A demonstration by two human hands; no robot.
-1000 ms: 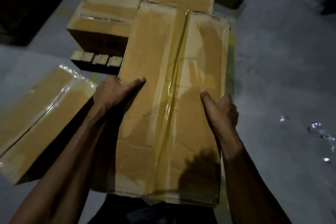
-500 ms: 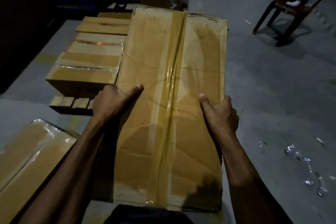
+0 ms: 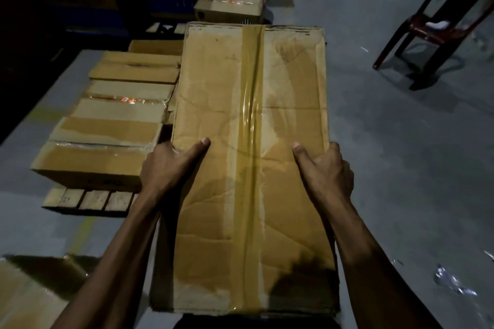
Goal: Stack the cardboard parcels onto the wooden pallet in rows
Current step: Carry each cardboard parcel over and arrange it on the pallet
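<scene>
Carrying step, seen from the head camera. A long taped parcel (image 3: 248, 157) is held level in front of the person, its near end low in the frame and its far end out over the right side of the pallet (image 3: 88, 199). The left hand (image 3: 171, 165) grips the parcel's left edge, thumb flat on the top face and fingers wrapped down the side, out of sight. The right hand (image 3: 326, 168) mirrors it on the right edge, thumb on top, fingers curled over the rim. Both hands sit about midway along the parcel.

A row of parcels (image 3: 112, 131) already lies on the pallet to the left, side by side; the pallet's wooden slats show at the near end below them. What lies under the held parcel is hidden by it.

Judgement: the parcel is in transit and not yet set down. The next move probably calls for lowering it beside the row so that its left side comes close against those parcels, then releasing both grips. The right edge of the pallet cannot be seen, so alignment there is uncertain.

Another parcel (image 3: 29, 294) lies on the floor at lower left; a chair (image 3: 438, 29) stands at upper right.
</scene>
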